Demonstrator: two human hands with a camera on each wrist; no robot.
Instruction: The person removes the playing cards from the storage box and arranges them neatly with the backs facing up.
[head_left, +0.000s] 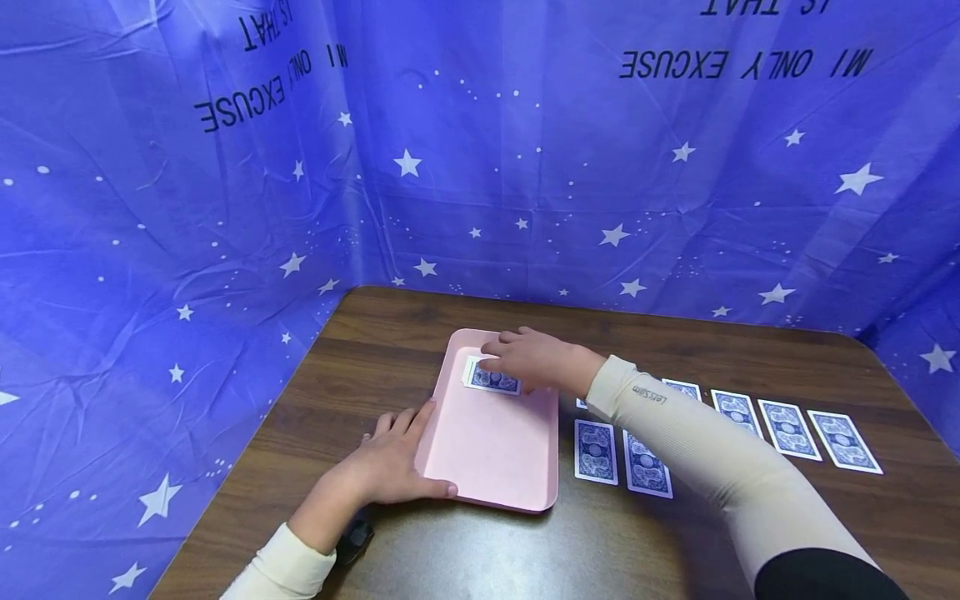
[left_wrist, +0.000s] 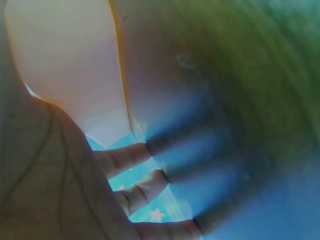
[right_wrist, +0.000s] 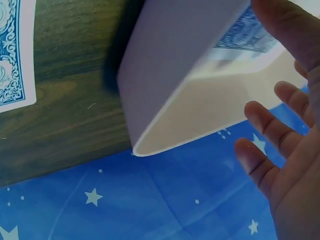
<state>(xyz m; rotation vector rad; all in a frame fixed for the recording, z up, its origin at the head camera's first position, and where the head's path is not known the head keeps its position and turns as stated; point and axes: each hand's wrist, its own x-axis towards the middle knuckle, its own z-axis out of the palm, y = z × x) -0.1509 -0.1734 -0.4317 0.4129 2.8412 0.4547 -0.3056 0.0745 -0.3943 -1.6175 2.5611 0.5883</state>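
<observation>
At the centre of the frame, a pink tray (head_left: 495,450) sits on a dark wooden worktop (head_left: 360,367). The right hand (head_left: 536,358) reaches across its far end, grip loose, fingers resting flat on a small stack of blue-backed cards (head_left: 491,380) lying crosswise beneath. The left hand (head_left: 393,462) presses flat against the tray's near-left edge. More cards (head_left: 787,429) lie in rows to the right.

Dark wooden table (head_left: 360,367) with pink tray (head_left: 495,450) and face-down cards (head_left: 787,429) alongside.

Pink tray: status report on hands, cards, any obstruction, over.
Left hand open, steadying pink tray. Right hand open, fingers on card stack in tray. Loose cards face down on table, right of tray; nothing blocking.
</observation>
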